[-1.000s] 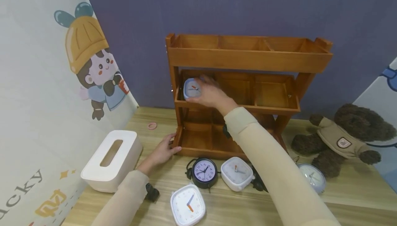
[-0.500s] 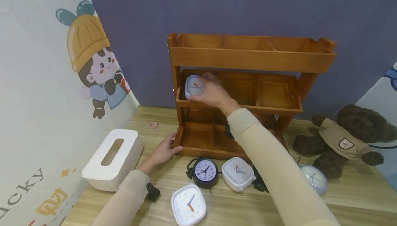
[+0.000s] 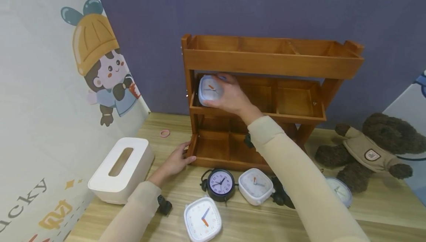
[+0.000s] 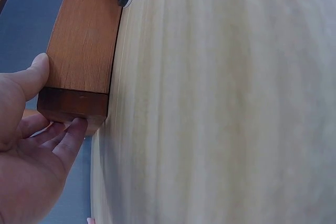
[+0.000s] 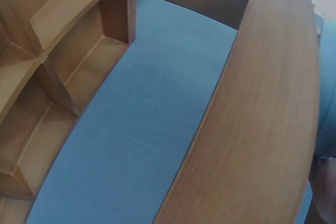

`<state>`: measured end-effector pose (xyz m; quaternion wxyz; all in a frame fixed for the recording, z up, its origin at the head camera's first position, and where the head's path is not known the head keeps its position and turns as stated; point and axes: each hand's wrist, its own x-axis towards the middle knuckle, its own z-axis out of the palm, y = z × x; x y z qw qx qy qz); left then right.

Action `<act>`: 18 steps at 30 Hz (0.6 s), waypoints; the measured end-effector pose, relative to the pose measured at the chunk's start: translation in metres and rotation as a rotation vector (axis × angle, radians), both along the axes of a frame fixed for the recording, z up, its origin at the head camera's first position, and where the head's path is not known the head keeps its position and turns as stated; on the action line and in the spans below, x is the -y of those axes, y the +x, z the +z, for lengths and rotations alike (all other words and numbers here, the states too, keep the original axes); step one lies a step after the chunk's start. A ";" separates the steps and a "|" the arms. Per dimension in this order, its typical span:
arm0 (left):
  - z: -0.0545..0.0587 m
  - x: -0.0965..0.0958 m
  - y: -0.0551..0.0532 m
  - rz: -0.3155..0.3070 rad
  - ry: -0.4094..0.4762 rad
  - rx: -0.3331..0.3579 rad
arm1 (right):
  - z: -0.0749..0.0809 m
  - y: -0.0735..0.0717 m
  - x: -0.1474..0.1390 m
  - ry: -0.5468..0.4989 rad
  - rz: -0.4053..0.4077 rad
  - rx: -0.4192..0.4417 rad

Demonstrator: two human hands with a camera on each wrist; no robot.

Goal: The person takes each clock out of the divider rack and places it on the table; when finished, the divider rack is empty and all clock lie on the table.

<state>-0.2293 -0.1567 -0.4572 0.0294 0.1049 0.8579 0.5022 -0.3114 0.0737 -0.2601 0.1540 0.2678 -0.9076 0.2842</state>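
Observation:
A light blue square alarm clock (image 3: 209,91) is in the left compartment of the middle tier of a wooden three-tier shelf (image 3: 273,64). My right hand (image 3: 231,96) grips this clock from its right side, thumb low and fingers over the top. At the shelf's lower left corner, my left hand (image 3: 176,160) holds the end of the bottom tier. The left wrist view shows the thumb and fingertips of my left hand (image 4: 37,156) on either side of that wooden corner. Mostly wood and backdrop fill the right wrist view.
Before the shelf lie a black round alarm clock (image 3: 220,185), a pale square clock (image 3: 255,186) and a white square clock (image 3: 202,220). A round clock (image 3: 339,191) and a teddy bear (image 3: 369,149) are at right. A tissue box (image 3: 133,175) and pink ring (image 3: 164,133) are at left.
My right hand has lifted the light blue clock slightly within the left compartment of the middle tier. My left hand stays on the shelf's corner. The head view has shifted a little.

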 end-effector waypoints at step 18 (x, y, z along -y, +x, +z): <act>0.002 0.002 0.002 -0.012 -0.006 -0.023 | 0.004 0.041 -0.020 -0.013 0.106 -0.071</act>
